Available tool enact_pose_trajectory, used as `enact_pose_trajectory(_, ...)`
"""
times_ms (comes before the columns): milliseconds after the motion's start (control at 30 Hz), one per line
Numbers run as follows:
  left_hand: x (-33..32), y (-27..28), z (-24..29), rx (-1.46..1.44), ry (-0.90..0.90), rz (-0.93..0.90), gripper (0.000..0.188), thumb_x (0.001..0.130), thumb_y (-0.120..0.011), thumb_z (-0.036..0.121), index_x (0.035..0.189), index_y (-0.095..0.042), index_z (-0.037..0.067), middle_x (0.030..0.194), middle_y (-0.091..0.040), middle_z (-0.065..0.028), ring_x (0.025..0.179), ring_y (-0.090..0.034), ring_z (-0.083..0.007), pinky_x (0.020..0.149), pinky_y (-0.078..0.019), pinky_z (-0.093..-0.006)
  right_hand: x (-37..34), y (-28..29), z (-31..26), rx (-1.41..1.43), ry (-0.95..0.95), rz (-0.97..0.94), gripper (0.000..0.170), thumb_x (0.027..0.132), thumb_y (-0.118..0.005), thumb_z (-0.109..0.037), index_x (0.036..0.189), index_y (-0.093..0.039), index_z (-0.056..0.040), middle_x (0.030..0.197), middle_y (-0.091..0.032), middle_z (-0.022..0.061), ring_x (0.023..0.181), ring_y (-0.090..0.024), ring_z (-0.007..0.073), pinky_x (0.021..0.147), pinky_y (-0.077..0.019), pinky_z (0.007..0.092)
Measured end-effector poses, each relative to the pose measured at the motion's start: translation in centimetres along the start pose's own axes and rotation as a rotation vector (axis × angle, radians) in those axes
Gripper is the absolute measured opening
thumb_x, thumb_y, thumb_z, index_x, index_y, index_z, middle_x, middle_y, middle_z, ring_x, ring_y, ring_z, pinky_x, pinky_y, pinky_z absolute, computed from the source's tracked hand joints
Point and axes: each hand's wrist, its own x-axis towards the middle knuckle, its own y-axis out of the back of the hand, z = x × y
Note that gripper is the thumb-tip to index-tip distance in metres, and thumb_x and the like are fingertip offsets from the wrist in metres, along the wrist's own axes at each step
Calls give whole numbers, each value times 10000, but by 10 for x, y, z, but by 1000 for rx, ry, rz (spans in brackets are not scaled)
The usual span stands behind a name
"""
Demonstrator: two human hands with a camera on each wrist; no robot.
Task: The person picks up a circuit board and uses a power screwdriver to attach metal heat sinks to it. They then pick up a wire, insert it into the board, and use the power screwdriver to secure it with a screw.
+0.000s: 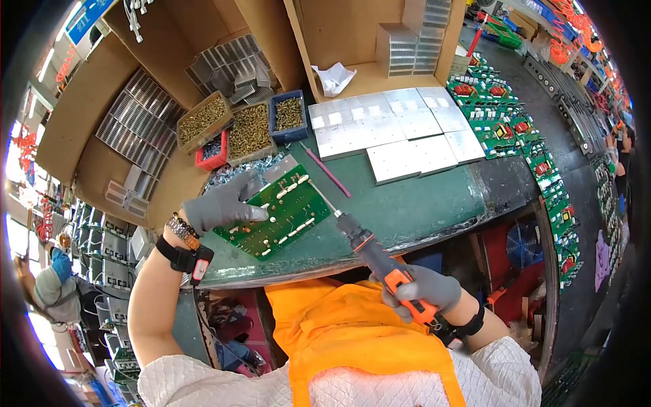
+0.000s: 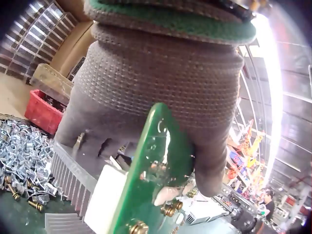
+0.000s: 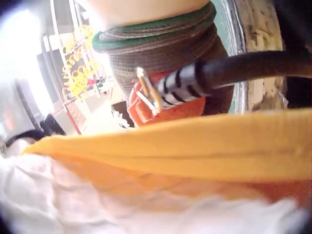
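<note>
A green circuit board (image 1: 281, 214) is tilted above the bench, its left part gripped by the gloved left hand (image 1: 220, 203), thumb across its face. In the left wrist view the board (image 2: 158, 165) stands edge-on beneath the left hand (image 2: 156, 83), with screws and a white block against it. The gloved right hand (image 1: 427, 290) grips an orange and black electric screwdriver (image 1: 380, 261), whose bit reaches the board's right edge; contact cannot be told. The right wrist view shows part of the right hand (image 3: 141, 58) around the tool's orange end (image 3: 180, 111), with its black cable.
Bins of brass screws (image 1: 249, 132), a red bin (image 1: 212, 152) and loose metal clips (image 1: 237, 169) lie behind the board. Flat silver plates (image 1: 400, 125) and a purple stick (image 1: 325, 169) are on the bench (image 1: 420, 203). More circuit boards (image 1: 498, 115) stand right; cardboard boxes (image 1: 369, 51) behind.
</note>
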Motion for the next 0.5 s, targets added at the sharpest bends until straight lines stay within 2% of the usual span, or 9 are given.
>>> enact_pose_trajectory(33, -1, 0, 1, 0, -10, 3, 1056, 728, -808, 362, 1488, -176, -8, 1417, -420, -244, 1309, -427, -304, 1094, -320, -359, -1, 3, 2, 0, -2, -1, 667, 737, -727, -228, 1299, -408, -62, 811, -532, 53, 570, -526, 137, 515, -460, 265)
enact_pose_trajectory(100, 1, -3, -5, -30, -27, 19, 1047, 727, -809, 342, 1488, -178, -3, 1413, -424, -244, 1310, -427, -300, 1095, -319, -356, -4, 7, 8, 488, 8, -281, 626, 799, -692, -301, 1299, -421, -40, 804, -551, 56, 568, -546, 149, 512, -471, 289)
enact_pose_trajectory(233, -6, -5, 6, -68, -19, 15, 1027, 728, -810, 308, 1483, -186, 1, 1402, -435, -244, 1317, -422, -292, 1096, -320, -354, -11, -18, -8, 363, 6, -161, 596, 803, -664, -332, 1258, -428, -27, 788, -540, 57, 575, -554, 155, 511, -478, 297)
enact_pose_trajectory(300, -7, -6, 6, -16, -27, 36, 1024, 729, -809, 306, 1482, -187, 0, 1402, -437, -242, 1316, -424, -292, 1093, -324, -354, -10, -26, -14, 30, 3, -23, 592, 803, -658, -309, 1262, -418, -22, 782, -535, 63, 586, -558, 157, 519, -488, 304)
enact_pose_trajectory(433, -9, -6, 7, 57, -38, 75, 1022, 723, -814, 299, 1479, -194, 0, 1403, -440, -236, 1312, -431, -293, 1086, -335, -355, -12, -21, -16, 62, -19, -33, 597, 802, -662, -289, 1272, -408, -24, 783, -542, 69, 573, -555, 162, 524, -492, 304)
enact_pose_trajectory(500, -9, -7, 7, 64, -31, 86, 1026, 714, -812, 327, 1475, -207, 0, 1373, -464, -216, 1283, -448, -287, 1074, -346, -361, -12, -21, -16, 79, -21, -15, 574, 776, -713, -293, 1237, -460, -62, 816, -560, 69, 574, -559, 159, 505, -466, 297)
